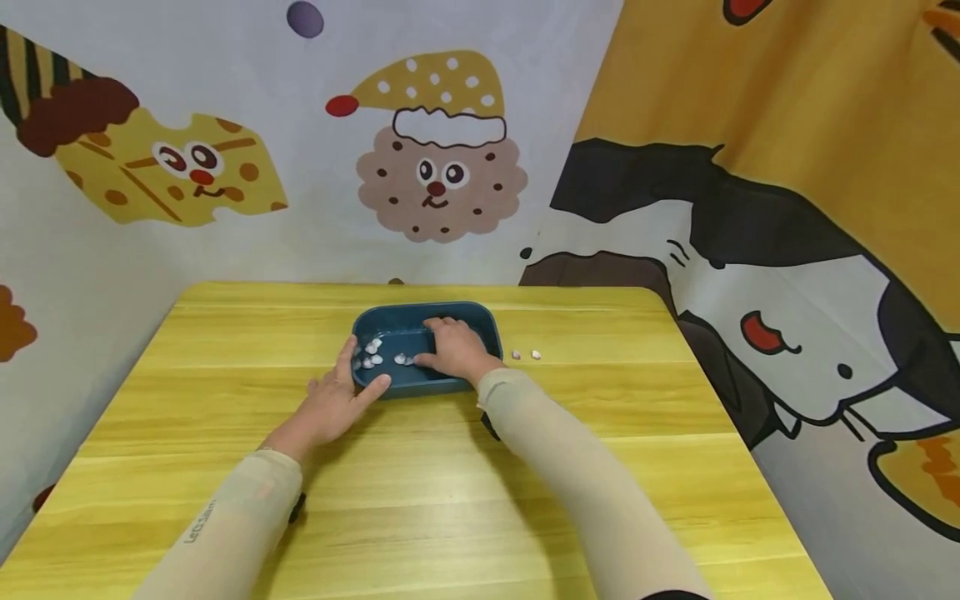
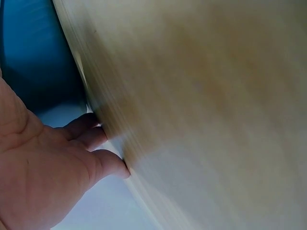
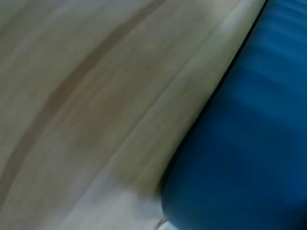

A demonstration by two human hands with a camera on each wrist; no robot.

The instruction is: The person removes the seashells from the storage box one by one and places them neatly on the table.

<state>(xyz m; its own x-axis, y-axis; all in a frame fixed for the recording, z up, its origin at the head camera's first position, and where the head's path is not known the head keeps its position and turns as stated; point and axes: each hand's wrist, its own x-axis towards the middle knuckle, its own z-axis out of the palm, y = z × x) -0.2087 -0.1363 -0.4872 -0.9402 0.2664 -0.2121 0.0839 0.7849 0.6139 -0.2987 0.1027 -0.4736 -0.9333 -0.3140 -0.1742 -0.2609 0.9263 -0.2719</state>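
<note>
A dark blue rectangular tray [image 1: 420,388] sits toward the far side of the table, with several small whitish shell-like pieces [image 1: 372,361] at its left end. My left hand [image 1: 333,406] rests at the tray's near left corner, its fingers along the left side and the thumb stretched by the front rim. In the left wrist view, the fingertips of that hand [image 2: 62,153] meet the wooden surface beside the blue wall. My right hand [image 1: 457,348] reaches inside the tray with thumb and forefinger spread apart. The thumb tip lies right at two or so pieces [image 1: 401,359] mid-tray; the other fingers are partly hidden.
Two more small whitish pieces [image 1: 536,355] lie on the wooden table [image 1: 420,500] just right of the tray. Behind the table's back edge hangs a cartoon-printed cloth [image 1: 300,242], which also runs along the right side.
</note>
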